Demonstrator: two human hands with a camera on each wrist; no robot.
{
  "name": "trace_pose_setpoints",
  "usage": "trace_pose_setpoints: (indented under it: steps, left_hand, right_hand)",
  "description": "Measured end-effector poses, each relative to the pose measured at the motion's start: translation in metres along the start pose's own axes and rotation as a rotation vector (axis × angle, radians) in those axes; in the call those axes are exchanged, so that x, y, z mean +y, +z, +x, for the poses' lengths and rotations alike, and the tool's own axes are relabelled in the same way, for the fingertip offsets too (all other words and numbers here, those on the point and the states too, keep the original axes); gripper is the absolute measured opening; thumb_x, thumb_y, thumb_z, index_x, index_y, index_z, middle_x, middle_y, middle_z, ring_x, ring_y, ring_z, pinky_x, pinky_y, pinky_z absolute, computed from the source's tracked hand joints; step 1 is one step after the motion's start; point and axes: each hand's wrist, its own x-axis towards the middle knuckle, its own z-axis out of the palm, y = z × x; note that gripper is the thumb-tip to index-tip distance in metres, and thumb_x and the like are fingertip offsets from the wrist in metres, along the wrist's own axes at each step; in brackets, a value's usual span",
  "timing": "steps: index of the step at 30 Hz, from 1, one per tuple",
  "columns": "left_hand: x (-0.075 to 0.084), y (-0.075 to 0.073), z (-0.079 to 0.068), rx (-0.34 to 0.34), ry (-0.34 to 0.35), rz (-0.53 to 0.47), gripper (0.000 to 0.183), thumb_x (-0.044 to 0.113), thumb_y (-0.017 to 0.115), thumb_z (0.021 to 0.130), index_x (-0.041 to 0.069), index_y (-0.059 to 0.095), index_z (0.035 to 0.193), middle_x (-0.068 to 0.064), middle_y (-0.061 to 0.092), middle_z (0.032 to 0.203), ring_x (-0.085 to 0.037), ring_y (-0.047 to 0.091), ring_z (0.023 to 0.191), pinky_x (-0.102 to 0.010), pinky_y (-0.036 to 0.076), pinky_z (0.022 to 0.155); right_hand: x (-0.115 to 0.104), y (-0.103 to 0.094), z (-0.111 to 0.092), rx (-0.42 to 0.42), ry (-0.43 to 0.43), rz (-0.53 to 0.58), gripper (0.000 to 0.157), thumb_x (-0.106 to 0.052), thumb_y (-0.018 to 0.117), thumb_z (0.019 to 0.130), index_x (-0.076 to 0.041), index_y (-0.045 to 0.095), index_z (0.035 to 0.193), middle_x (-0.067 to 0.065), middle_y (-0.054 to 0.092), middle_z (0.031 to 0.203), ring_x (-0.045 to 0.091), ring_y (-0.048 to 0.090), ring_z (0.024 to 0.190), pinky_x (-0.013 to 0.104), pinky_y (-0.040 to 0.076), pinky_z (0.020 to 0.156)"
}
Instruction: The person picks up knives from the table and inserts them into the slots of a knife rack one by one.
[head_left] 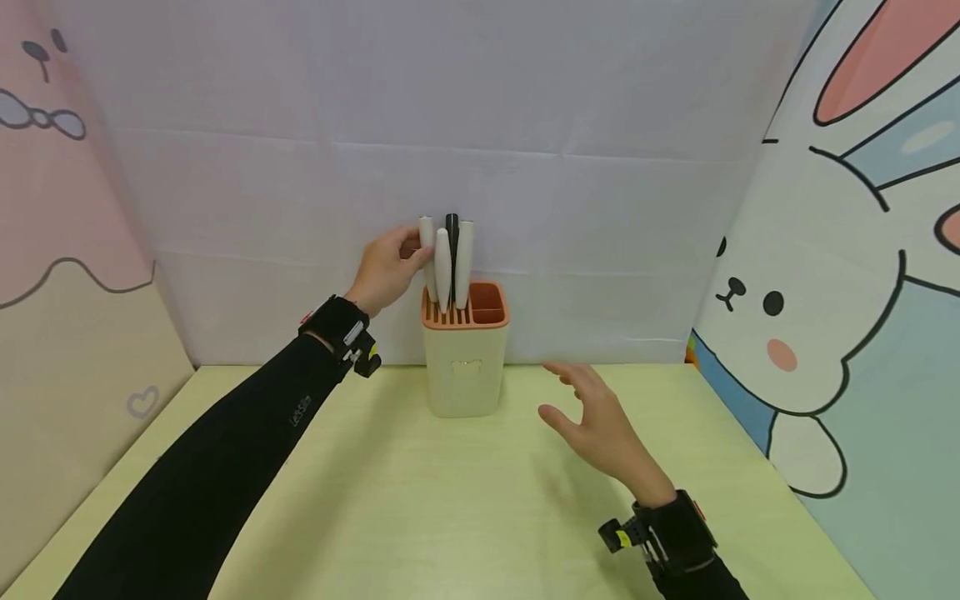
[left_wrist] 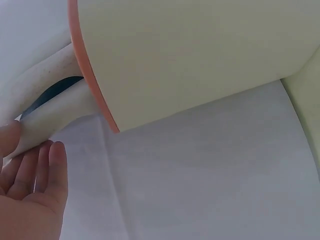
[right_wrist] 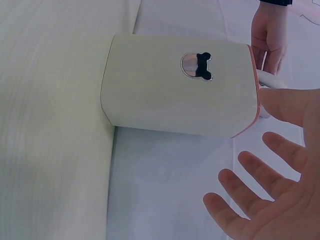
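A cream knife block (head_left: pixel 465 375) with an orange slotted top stands at the back of the table. Several handles rise from its slots: white ones and a black handle (head_left: pixel 452 229). The blades are hidden inside. My left hand (head_left: pixel 384 271) pinches the leftmost white knife handle (head_left: pixel 427 242) near its upper end. In the left wrist view, the thumb and fingers lie on either side of this white handle (left_wrist: pixel 60 112). My right hand (head_left: pixel 596 421) hovers over the table to the right of the block, fingers spread and holding nothing; the right wrist view shows its spread fingers (right_wrist: pixel 255 175).
The pale yellow-green table (head_left: pixel 405 517) reaches back to a creased white sheet (head_left: pixel 300 192). Printed panels stand at both sides, with a cartoon rabbit (head_left: pixel 795 317) on the right. Beside the slots, the block's top has open orange compartments (head_left: pixel 487 298).
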Motion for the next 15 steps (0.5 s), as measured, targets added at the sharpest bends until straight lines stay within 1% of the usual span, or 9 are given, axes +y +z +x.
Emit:
trace_pose_setpoints:
  steps: [4, 7, 12, 15]
  left_hand:
    - [-0.003, 0.005, -0.001, -0.023, 0.021, 0.004, 0.039, 0.027, 0.059, 0.097, 0.015, 0.052, 0.133, -0.002, 0.06, 0.116, -0.015, 0.055, 0.106, -0.035, 0.046, 0.09]
    - [-0.006, 0.006, -0.001, -0.046, 0.027, 0.016, 0.04, 0.026, 0.059, 0.097, 0.015, 0.051, 0.134, 0.0, 0.06, 0.116, -0.014, 0.055, 0.105, -0.033, 0.046, 0.09]
    - [-0.01, 0.006, -0.002, -0.08, 0.028, 0.032, 0.042, 0.028, 0.059, 0.097, 0.015, 0.049, 0.135, -0.001, 0.059, 0.117, -0.014, 0.055, 0.104, -0.035, 0.046, 0.089]
    - [-0.014, 0.002, -0.008, -0.096, 0.027, 0.047, 0.044, 0.03, 0.058, 0.097, 0.016, 0.047, 0.137, -0.001, 0.058, 0.12, -0.015, 0.055, 0.106, -0.037, 0.046, 0.088]
  right_hand:
    - [-0.001, -0.001, -0.002, -0.002, 0.026, -0.004, 0.056, -0.023, 0.071, 0.088, -0.015, 0.047, 0.137, 0.002, 0.048, 0.132, 0.022, 0.048, 0.114, 0.046, 0.047, 0.086]
    - [-0.001, -0.002, -0.002, 0.0, 0.027, -0.002, 0.056, -0.023, 0.072, 0.088, -0.015, 0.047, 0.137, 0.001, 0.048, 0.132, 0.023, 0.048, 0.114, 0.046, 0.047, 0.086]
    - [0.001, -0.002, -0.001, 0.002, 0.011, 0.001, 0.056, -0.023, 0.071, 0.088, -0.016, 0.047, 0.138, 0.002, 0.049, 0.132, 0.026, 0.049, 0.114, 0.047, 0.048, 0.086]
    - [0.001, -0.002, -0.001, 0.0, 0.002, -0.003, 0.055, -0.023, 0.071, 0.089, -0.016, 0.046, 0.138, 0.004, 0.049, 0.132, 0.025, 0.049, 0.114, 0.048, 0.048, 0.085]
